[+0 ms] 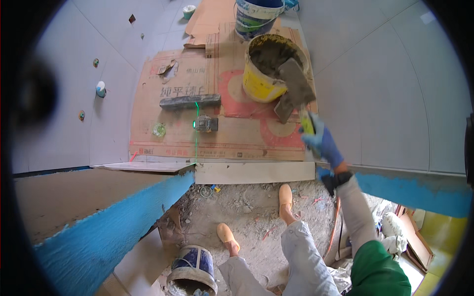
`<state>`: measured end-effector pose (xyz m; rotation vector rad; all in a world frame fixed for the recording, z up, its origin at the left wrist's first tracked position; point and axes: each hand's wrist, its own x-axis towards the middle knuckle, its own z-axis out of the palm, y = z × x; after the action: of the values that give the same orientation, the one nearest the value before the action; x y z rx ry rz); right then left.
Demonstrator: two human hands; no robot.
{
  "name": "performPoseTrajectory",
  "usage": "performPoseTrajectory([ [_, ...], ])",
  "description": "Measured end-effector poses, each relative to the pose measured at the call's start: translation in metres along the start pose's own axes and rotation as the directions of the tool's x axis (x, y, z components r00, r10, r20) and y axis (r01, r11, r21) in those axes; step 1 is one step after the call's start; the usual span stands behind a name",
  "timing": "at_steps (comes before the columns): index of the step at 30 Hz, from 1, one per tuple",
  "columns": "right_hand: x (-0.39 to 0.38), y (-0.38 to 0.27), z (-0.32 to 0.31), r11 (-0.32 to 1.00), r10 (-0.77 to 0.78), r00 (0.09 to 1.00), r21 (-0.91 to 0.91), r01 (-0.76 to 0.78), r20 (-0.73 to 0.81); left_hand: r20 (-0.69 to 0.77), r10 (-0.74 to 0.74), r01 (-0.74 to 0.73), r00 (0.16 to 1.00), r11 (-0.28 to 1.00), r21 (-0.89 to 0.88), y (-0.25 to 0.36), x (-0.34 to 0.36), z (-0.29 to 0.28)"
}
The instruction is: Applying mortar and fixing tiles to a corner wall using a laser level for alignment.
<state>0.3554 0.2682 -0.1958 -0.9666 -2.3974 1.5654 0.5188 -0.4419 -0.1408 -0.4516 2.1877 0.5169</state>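
My right hand (323, 143), in a blue glove, is closed around the yellow-green handle of a trowel (296, 81). Its blade is coated with grey mortar and reaches over the right rim of a yellow bucket (256, 86). Inside that bucket lies thick grey mortar (270, 56). A dark grey flat piece (284, 109) shows just below the blade; I cannot tell what it is. Slight motion blur softens the glove. My left hand is outside the picture.
Cardboard (173, 135) covers the tiled floor, bearing a laser level (205, 123) with a green light and a dark bar (190, 101). A blue-and-white bucket (254, 19) stands behind. A pale sill (254, 172) crosses before my feet; another bucket (192, 266) lies near-left.
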Motion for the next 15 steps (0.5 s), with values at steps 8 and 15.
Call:
performPoseTrajectory([
  [8, 0.200, 0.056, -0.100, -0.053, -0.066, 0.909, -0.911, 0.408, 0.411, -0.122, 0.001, 0.016, 0.993, 0.990, 0.141, 0.050, -0.039, 0.079],
  [15, 0.094, -0.039, -0.039, 0.367, -0.601, 0.785, -0.822, 0.435, 0.147, -0.208, 0.160, -0.152, 0.965, 0.987, 0.055, 0.046, -0.103, 0.071],
])
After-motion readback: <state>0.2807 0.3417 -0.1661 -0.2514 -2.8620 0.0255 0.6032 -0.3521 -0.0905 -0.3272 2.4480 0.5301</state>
